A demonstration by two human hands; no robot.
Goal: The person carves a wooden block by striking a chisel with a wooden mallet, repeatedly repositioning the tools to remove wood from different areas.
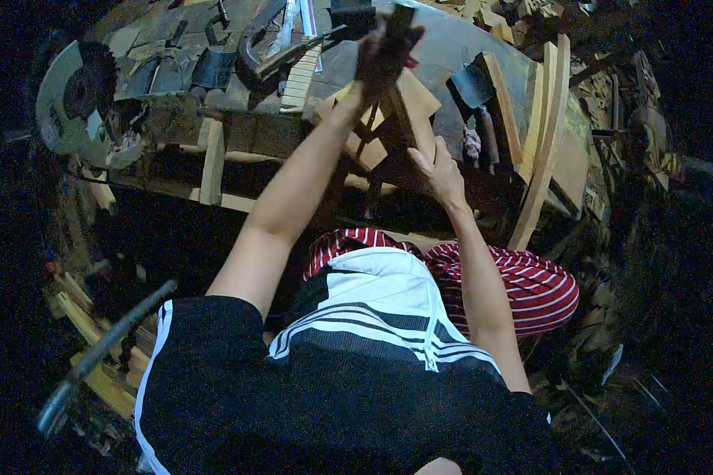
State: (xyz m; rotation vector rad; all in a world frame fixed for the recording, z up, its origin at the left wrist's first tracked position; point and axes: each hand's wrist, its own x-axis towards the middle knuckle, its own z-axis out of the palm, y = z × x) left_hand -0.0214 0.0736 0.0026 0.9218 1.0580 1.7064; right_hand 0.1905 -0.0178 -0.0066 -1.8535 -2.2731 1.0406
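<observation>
My left hand (387,57) is at the top centre, in shadow and blurred, with its fingers closed around something dark that I cannot make out. Beneath it, a long wooden piece (413,119) points away from me across the bench. Its near end is gripped by my right hand (442,170), thumb on one side and fingers on the other. Lighter wooden blocks lie around this piece, among them one block (367,154) at its lower left and another (421,93) at its upper right.
The dark workbench (444,39) holds a C-shaped clamp (249,51) and a slatted wooden strip (299,83) on the left. Long curved boards (548,142) lean at its right side. A round metal disc (59,103) is at far left, a metal bar (107,352) at lower left.
</observation>
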